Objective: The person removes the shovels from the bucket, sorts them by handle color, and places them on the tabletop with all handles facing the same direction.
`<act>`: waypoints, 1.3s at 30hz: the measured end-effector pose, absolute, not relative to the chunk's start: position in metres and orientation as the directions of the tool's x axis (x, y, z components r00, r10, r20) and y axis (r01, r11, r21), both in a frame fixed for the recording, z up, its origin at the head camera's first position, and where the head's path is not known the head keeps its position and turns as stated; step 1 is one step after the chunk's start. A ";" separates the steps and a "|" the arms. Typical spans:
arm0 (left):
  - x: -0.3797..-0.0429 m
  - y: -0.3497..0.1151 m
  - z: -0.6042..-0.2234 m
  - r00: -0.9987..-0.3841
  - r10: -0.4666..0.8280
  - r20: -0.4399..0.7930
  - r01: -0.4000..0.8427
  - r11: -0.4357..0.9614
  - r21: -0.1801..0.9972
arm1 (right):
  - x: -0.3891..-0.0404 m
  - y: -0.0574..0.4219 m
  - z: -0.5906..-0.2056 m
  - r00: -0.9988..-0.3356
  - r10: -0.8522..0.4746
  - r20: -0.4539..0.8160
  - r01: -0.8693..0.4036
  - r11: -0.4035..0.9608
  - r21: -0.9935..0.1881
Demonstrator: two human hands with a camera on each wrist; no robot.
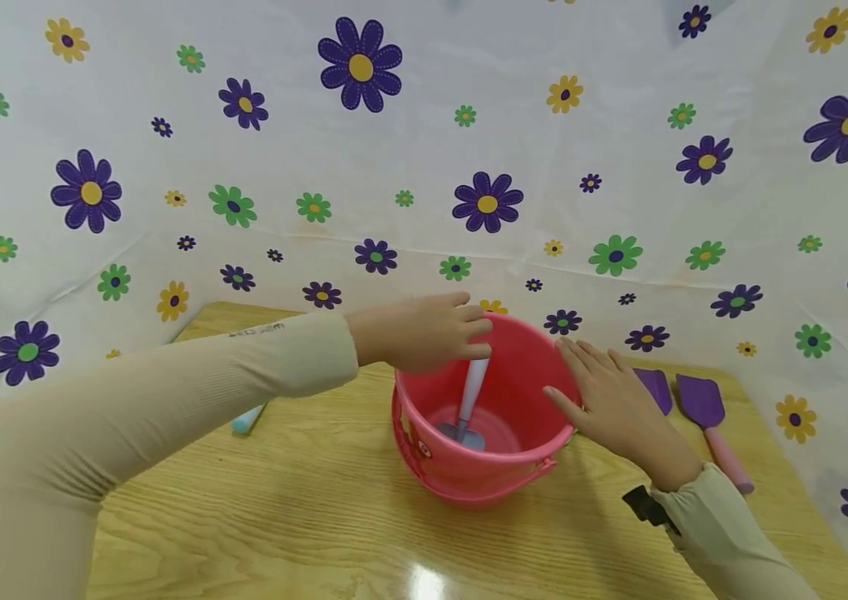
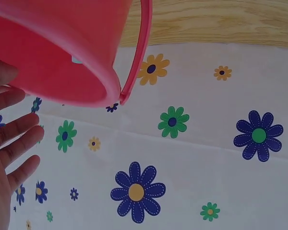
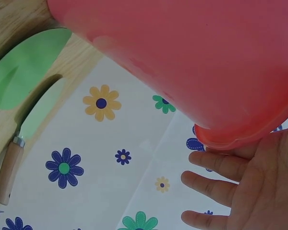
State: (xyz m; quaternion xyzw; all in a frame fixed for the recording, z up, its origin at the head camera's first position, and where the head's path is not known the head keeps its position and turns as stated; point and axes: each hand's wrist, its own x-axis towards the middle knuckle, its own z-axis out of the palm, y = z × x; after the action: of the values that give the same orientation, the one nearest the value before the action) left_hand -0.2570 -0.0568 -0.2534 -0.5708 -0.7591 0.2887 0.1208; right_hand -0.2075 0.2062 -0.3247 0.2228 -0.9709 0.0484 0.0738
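Observation:
A red bucket (image 1: 469, 475) stands on the wooden table, its handle hanging down the near side. Inside it leans a tool (image 1: 472, 396) with a pale handle and grey head, upper end just under the fingers of my left hand (image 1: 434, 333). That hand hovers over the bucket's left rim; in the left wrist view its fingers (image 2: 19, 148) are spread with nothing between them. My right hand (image 1: 619, 408) rests at the right rim, fingers fairly straight and thumb toward the opening. In the right wrist view, part of its index finger is hidden by the rim.
Right of the bucket lie a purple spatula (image 1: 701, 404) with a pink handle and another purple blade (image 1: 654, 388). A light blue handle end (image 1: 247, 419) shows under my left forearm. Beside the bucket lie a broad green blade (image 3: 29, 67) and a wooden-handled green one (image 3: 41, 110). Flowered cloth surrounds the table.

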 end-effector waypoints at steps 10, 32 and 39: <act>-0.268 -0.032 -0.268 -0.298 0.899 -0.320 0.774 0.032 -0.632 | -0.208 0.206 -0.323 -0.892 -0.426 0.155 -0.436 0.899 -0.041; -0.287 0.005 -0.287 -0.244 0.838 -0.488 0.773 -0.135 -0.620 | -0.207 0.199 -0.319 -0.897 -0.408 0.171 -0.410 0.912 0.024; -0.292 0.009 -0.294 -0.245 0.798 -0.551 0.772 -0.184 -0.609 | -0.207 0.200 -0.320 -0.900 -0.403 0.165 -0.409 0.913 0.003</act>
State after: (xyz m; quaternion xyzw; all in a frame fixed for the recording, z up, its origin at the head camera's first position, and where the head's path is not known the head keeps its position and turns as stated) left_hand -0.2917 0.0086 -0.2937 -0.6143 -0.6387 0.4631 0.0141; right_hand -0.2072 0.1998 -0.3200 0.2083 -0.9745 0.0159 0.0815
